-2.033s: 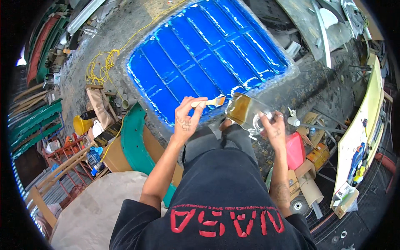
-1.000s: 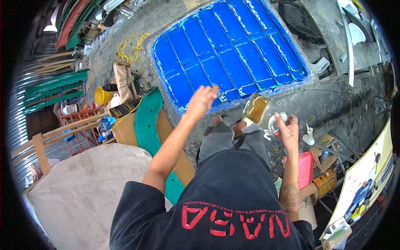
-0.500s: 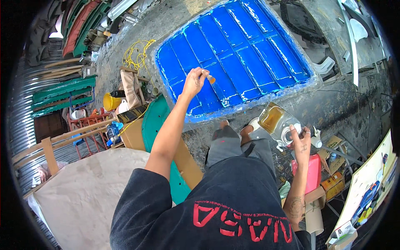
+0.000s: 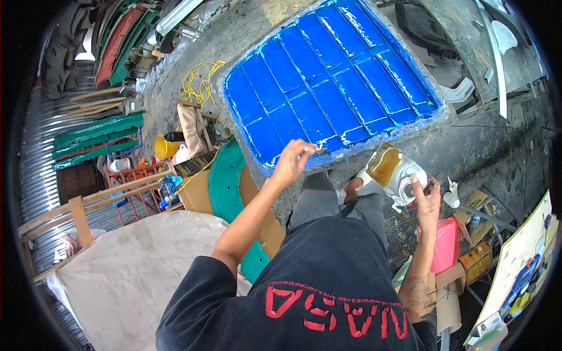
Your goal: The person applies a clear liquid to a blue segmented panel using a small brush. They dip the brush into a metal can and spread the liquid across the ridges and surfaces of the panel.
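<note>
A large blue panel (image 4: 319,108), divided by raised ribs and edged in pale grey, lies before me with a glossy wet look. My left hand (image 4: 294,162) is closed round a small paintbrush (image 4: 319,151), whose bristles point right at the panel's near edge. I cannot tell whether the bristles touch it. My right hand (image 4: 427,198) grips a clear plastic jug (image 4: 406,177) by its neck end. Amber liquid (image 4: 384,166) has pooled at the jug's far end, which tilts toward the panel.
A green curved panel (image 4: 225,181) and a cloth-covered surface (image 4: 134,275) stand at my left. Yellow cord (image 4: 199,83) lies coiled beyond them. A red container (image 4: 446,243), cardboard and a tool-strewn board (image 4: 518,275) are on my right.
My left hand has drawn the brush back from inside the blue panel to its near edge. The right hand with the jug has barely moved.
</note>
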Demonstrator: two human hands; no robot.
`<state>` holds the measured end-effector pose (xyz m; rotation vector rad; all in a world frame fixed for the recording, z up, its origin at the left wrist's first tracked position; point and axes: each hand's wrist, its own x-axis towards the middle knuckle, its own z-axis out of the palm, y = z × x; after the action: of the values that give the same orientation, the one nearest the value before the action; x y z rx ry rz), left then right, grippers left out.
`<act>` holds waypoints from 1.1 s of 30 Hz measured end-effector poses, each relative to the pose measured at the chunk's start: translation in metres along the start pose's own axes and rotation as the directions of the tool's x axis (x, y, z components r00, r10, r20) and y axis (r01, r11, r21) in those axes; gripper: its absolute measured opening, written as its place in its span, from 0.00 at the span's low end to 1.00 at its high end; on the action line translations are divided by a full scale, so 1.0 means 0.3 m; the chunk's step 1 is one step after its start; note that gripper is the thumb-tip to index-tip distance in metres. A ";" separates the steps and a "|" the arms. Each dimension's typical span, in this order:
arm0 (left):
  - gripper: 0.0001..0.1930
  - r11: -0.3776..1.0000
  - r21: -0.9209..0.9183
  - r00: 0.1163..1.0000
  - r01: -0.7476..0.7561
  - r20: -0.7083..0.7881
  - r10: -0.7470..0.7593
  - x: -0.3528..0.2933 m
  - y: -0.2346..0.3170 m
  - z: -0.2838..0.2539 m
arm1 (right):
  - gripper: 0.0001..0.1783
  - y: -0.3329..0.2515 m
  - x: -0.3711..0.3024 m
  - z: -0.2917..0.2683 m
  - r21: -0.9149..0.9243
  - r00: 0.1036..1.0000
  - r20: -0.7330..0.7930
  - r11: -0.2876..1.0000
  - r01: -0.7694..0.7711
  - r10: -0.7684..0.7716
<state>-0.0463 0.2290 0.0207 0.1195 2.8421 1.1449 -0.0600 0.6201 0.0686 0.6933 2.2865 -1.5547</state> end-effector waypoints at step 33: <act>0.23 0.766 -0.172 0.670 -0.620 0.391 0.631 0.170 -0.185 -0.045 | 0.40 -0.090 -0.468 0.261 0.101 0.932 -0.292 0.976 -0.193 0.214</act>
<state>-0.1008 0.1850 -0.0102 1.2744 2.4113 1.0493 0.0413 0.5077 0.1293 1.2220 2.2805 -1.5254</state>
